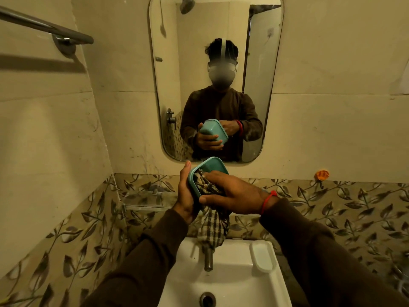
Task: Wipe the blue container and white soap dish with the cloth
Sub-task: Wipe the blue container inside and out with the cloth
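The blue container (211,166) is held up above the sink, tilted with its opening toward me. My left hand (186,193) grips its left side and underside. My right hand (232,191) presses a checked cloth (212,227) into the container, fingers inside the opening. The rest of the cloth hangs down below my hands over the tap (208,260). The white soap dish (263,257) lies on the sink's right rim, apart from both hands.
A white sink (230,282) with a drain (207,299) sits below. A mirror (215,78) on the wall reflects the person and container. A glass shelf (143,206) runs along the left tiles, a towel bar (44,27) hangs upper left, an orange hook (322,175) at right.
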`<state>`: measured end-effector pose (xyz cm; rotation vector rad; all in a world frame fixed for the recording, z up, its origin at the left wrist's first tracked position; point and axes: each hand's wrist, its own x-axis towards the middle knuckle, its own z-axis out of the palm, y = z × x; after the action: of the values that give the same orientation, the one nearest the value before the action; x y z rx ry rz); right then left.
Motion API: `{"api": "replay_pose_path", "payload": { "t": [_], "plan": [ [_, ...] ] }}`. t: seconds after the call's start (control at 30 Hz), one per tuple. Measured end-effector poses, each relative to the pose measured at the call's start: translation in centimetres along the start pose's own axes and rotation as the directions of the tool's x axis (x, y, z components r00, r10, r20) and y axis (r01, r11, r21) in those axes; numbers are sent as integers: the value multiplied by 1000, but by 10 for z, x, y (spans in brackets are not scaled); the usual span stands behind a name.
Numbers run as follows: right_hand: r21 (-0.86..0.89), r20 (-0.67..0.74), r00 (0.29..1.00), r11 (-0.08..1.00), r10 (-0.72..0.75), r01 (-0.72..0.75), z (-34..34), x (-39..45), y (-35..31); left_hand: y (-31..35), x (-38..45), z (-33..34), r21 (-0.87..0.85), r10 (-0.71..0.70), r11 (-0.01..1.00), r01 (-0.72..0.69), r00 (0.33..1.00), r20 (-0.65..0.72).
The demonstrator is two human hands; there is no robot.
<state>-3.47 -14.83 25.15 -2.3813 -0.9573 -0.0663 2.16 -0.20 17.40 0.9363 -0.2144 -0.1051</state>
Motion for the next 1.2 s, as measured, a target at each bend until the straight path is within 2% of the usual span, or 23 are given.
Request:
{"api": "replay_pose_path", "payload": {
  "t": [0.1,0.23,0.3,0.4,0.5,0.6,0.67,0.8,0.93,1.2],
  "plan": [
    [-120,130,991,992,-14,30,-3,0,-2,5,1,-1,26,-70,997,70,998,-5],
    [-335,323,946,939,33,82,7,-1,-6,12,4,-6,112,-173,977,179,983,-62],
    [-402,361,931,909,50,107,7,0,-7,9,2,-9,103,-252,961,258,965,-69],
    [-421,254,966,904,41,72,4,-1,-10,7,-2,-12,27,-324,945,325,946,-25],
    [-343,-24,1000,939,0,-8,2,-2,-9,13,-8,-11,-21,-283,959,284,958,47],
    [-325,-296,954,934,48,-148,7,3,-7,13,-14,-5,-18,-261,965,262,964,60],
    [-346,-377,922,911,83,-223,14,6,-8,10,-15,3,-1,-247,969,247,968,50],
    [-423,-359,931,877,69,-228,22,10,-8,9,-16,10,-16,-216,976,216,976,22],
    [-425,-294,956,895,5,-135,27,8,-9,10,-17,8,-11,-225,974,226,974,29],
    [-447,-31,997,893,-73,52,13,3,-14,15,-18,4,-27,-259,965,260,965,30]
  ]
}}
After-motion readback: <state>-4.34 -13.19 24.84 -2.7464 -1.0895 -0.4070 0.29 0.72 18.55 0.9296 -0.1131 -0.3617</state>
